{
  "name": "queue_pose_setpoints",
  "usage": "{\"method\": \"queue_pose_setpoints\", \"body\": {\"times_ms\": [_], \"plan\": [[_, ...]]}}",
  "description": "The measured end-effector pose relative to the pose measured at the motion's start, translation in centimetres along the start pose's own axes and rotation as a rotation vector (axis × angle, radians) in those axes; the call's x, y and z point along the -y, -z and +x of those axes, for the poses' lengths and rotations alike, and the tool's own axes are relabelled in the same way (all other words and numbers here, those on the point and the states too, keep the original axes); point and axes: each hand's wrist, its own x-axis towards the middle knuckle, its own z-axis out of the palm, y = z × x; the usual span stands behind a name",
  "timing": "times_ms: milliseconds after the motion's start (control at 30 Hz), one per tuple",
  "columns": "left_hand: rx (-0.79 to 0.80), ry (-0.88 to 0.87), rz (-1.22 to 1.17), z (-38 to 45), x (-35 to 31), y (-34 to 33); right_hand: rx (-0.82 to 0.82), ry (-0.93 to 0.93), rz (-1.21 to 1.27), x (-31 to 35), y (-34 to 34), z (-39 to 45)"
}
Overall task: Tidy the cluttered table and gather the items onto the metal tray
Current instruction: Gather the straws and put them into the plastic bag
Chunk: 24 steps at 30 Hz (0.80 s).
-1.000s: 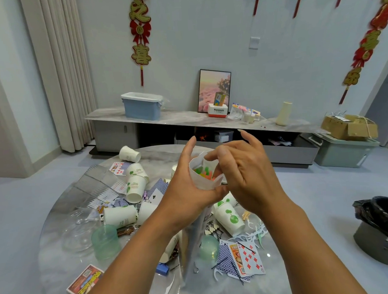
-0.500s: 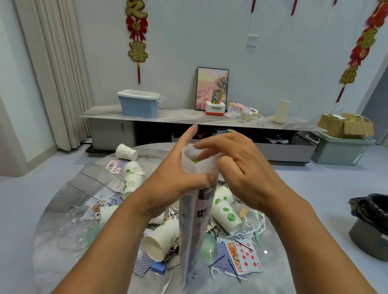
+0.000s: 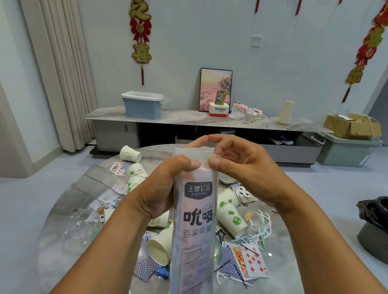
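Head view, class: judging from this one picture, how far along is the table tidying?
Done: nothing visibly gathered; no metal tray is in view. In hand: both the left hand and right hand pinch the top of a tall straw packet, held upright. Left: paper cups, playing cards and white floss picks lie scattered over the round table.

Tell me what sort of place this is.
Most likely a home living room: a low TV-style cabinet along the wall, red festive wall hangings, floor-length curtains, and a round table littered with cups and cards.
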Motion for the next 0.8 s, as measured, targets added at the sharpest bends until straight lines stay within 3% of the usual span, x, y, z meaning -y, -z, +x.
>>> {"method": "queue_pose_setpoints", "body": {"times_ms": [167, 300, 400, 667, 800], "plan": [[-0.012, 0.016, 0.066, -0.1, -0.3, -0.1, -0.155, -0.054, -0.037, 0.1, 0.0, 0.4], [-0.321, -0.095, 0.03, 0.4, 0.5, -0.3, -0.239, -0.077, 0.005, 0.5, -0.2, 0.4], [-0.44, -0.174, 0.006, 0.5, 1.1, -0.9, -0.27, -0.124, 0.0, 0.7, -0.5, 0.4], [-0.54, -0.279, -0.021, 0.6, 1.2, -1.6, -0.305, -0.16, 0.014, 0.9, -0.6, 0.3], [-0.5, -0.259, 0.059, 0.4, 1.4, -1.5, -0.201, -0.199, -0.133, 1.2, -0.5, 0.1]]}}
